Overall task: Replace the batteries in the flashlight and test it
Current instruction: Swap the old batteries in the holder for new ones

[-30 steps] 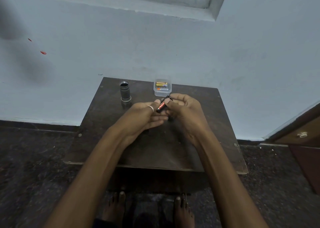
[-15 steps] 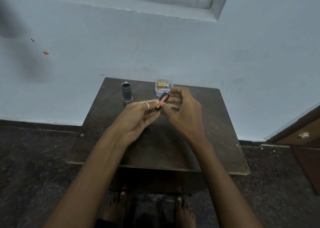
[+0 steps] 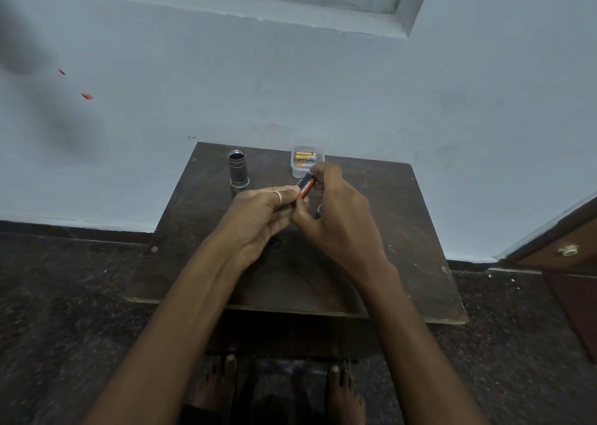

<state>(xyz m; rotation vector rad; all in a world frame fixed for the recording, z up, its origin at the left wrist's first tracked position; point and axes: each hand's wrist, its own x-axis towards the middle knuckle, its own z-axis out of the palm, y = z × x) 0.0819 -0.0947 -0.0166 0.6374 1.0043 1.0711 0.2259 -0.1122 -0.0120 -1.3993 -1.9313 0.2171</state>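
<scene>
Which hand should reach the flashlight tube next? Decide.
Left hand. The tube stands upright on its side of the table, while the right hand pinches the battery by the plastic box.

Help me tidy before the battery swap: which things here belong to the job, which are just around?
Job: black-and-orange battery in both hands; flashlight body upright on the table; clear box of batteries.
Around: wooden door at right; red marks on wall.
</scene>
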